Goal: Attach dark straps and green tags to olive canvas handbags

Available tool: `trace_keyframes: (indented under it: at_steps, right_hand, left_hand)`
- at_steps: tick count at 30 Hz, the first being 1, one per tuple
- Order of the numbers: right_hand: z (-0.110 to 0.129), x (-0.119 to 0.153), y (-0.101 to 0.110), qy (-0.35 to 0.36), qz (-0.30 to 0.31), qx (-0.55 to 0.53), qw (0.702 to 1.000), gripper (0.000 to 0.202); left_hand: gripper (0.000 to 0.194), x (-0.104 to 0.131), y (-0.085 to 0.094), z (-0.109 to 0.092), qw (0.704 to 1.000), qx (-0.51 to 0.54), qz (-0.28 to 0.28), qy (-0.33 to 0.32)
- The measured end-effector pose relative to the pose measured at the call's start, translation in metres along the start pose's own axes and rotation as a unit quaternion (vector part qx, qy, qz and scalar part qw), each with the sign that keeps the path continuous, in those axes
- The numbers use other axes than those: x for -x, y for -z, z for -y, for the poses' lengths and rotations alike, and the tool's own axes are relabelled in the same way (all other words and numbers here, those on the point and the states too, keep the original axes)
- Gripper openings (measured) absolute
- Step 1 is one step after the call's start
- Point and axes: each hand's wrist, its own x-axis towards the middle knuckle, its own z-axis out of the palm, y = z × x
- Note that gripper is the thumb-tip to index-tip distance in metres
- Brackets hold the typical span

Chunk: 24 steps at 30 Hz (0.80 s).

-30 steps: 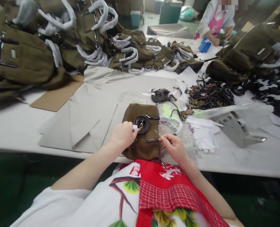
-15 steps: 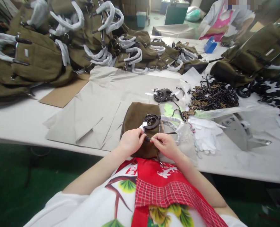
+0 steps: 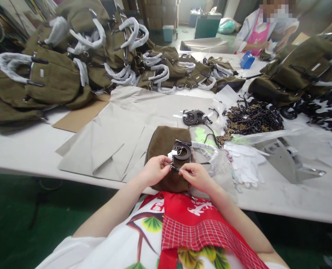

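Note:
An olive-brown bag [image 3: 163, 140] lies flat on the table in front of me, its handle [image 3: 203, 146] wrapped in whitish plastic and stretching to the right. On the bag rests a coiled dark strap [image 3: 185, 157] with a metal clasp and a small white tag [image 3: 171, 153]. My left hand [image 3: 157, 171] is closed in a pinch beside the tag, at one end of a thin dark cord [image 3: 175, 168]. Across from it, my right hand [image 3: 197, 175] pinches the cord's other side. The fingertips partly hide the cord.
Plastic-wrapped-handled bags [image 3: 59, 78] are heaped at the back left, more bags [image 3: 300, 71] at the right. Nearby lie coiled straps [image 3: 194, 117], beaded tassels [image 3: 255, 117], white tags [image 3: 246, 162] and grey sheeting [image 3: 98, 138]. A co-worker [image 3: 257, 33] in a pink apron is across the table.
The view has shifted a little, so the scene sits lower. Between my fingertips more of the dark cord shows, and both hands stay pinched over the bag.

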Motion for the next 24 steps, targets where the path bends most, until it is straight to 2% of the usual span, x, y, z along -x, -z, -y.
trace_keyframes:
  at_steps: [9, 14, 19, 24]
  right_hand:
    - [-0.004, -0.003, -0.007, 0.007, -0.023, 0.008, 1.000, 0.020]
    - [-0.003, 0.001, -0.002, 0.008, -0.024, -0.014, 1.000, 0.021]
    - [-0.004, 0.002, -0.002, 0.007, -0.031, -0.011, 0.999, 0.020]
    - [-0.006, 0.000, -0.008, 0.031, -0.049, 0.007, 0.998, 0.019]
  left_hand:
    - [0.020, 0.005, -0.009, -0.006, 0.998, 0.058, 0.009, -0.005]
    - [0.022, 0.000, -0.003, -0.002, 0.997, 0.075, -0.016, 0.011]
    - [0.023, -0.002, 0.002, 0.000, 0.993, 0.111, -0.003, 0.026]
    - [0.020, 0.002, -0.003, -0.005, 0.991, 0.129, 0.017, 0.021]
